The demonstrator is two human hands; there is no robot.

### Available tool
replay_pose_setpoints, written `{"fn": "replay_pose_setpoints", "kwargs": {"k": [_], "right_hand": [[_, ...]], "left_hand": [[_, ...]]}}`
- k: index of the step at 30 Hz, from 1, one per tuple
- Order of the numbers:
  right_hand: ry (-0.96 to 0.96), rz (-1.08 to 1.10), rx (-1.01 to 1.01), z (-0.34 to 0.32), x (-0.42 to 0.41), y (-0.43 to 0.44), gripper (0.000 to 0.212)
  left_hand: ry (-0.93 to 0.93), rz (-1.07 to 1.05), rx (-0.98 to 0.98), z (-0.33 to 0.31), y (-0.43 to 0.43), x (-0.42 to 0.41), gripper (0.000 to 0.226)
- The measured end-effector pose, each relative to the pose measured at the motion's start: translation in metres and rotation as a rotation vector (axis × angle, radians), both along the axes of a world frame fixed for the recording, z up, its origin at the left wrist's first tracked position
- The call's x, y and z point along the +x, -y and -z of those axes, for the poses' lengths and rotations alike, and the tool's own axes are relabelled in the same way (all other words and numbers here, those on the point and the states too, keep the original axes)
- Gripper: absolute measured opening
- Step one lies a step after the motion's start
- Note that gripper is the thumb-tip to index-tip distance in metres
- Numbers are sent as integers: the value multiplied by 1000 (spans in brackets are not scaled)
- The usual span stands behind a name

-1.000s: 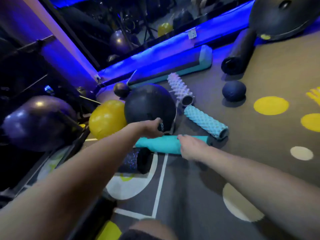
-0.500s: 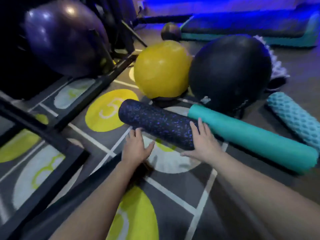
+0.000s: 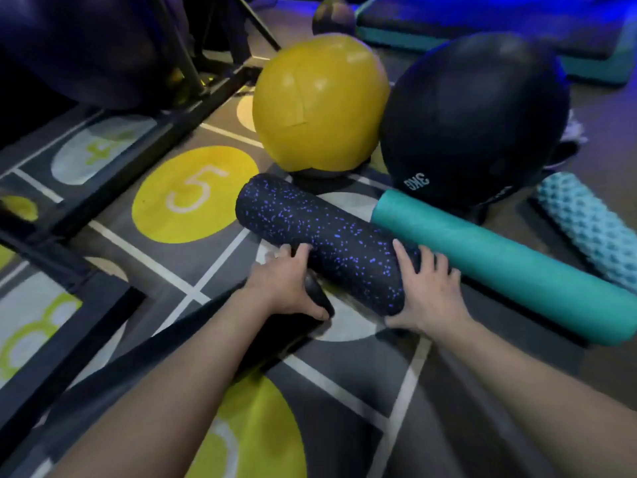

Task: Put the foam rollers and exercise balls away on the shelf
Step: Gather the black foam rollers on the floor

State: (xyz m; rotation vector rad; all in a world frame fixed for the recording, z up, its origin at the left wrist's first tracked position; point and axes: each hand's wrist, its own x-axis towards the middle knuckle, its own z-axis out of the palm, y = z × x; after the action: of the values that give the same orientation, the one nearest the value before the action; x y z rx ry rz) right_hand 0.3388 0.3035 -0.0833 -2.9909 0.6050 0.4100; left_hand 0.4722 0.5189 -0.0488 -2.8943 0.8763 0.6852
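A black foam roller with blue speckles (image 3: 324, 236) lies on the floor in front of me. My left hand (image 3: 286, 284) holds its near left side, fingers on the roller and thumb curled low. My right hand (image 3: 427, 291) grips its near end, fingers over the top and thumb beneath. Touching its right side lies a smooth teal roller (image 3: 499, 270). A knobbly light-blue roller (image 3: 589, 229) sits at the far right. Behind them rest a yellow ball (image 3: 320, 105) and a black ball marked 3KG (image 3: 475, 119). The black shelf frame (image 3: 113, 191) stands at left.
A dark purple ball (image 3: 86, 46) sits in the shelf at top left. A small dark ball (image 3: 332, 19) and a teal-edged step platform (image 3: 499, 32) lie at the back. A black bar (image 3: 138, 360) runs under my left forearm. Numbered circles mark the floor.
Both hands left the black ball and teal roller, moved to the speckled roller, and now close round it. The view has come nearer and lower.
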Motion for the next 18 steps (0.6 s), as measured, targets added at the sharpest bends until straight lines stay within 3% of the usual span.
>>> {"fn": "replay_pose_setpoints", "kwargs": {"k": [6,10,14,18], "right_hand": [[-6,89,123,-45,-97,112,138],[126,162,242,-44,-147,142,108],[59,171,148,-33,-174,146,126],[77,206,49,-8,-149,138,146]], "left_hand": [[-116,328,29,3,110,-61,130],[-300,273,68,14,151,-102,127],[-327,150,1,9,172,-113,127],[-215,110,23,19,183,-130,139]]}}
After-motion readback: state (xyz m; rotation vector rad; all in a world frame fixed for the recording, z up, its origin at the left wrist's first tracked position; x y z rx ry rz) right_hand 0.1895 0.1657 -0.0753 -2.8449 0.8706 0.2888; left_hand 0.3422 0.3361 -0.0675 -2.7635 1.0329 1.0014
